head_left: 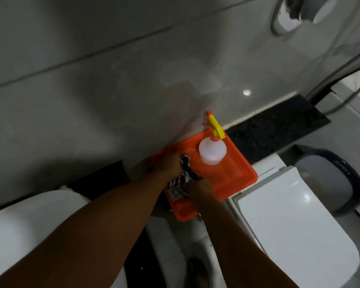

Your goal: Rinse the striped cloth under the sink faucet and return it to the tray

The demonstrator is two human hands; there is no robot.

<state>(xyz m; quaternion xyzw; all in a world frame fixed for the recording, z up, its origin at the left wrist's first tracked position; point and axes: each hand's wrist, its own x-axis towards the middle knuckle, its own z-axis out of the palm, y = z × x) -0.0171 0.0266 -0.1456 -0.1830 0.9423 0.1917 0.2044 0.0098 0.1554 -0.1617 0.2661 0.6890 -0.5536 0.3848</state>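
Head view: at frame centre I have both hands on the striped cloth [181, 181], which lies bunched in the orange tray [233, 179]. My left hand [170, 165] and right hand [200, 189] each pinch a fold. I can't tell whether this is pickup or return. The cloth's long axis runs upper-right to lower-left. A spray bottle [212, 151] stands just beside it.

Home bathroom, white toilet lid [295, 223], basin [29, 221], glossy tiled wall [92, 90]

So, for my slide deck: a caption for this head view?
Both hands, left hand and right hand, on the black-and-white striped cloth in the orange plastic tray.
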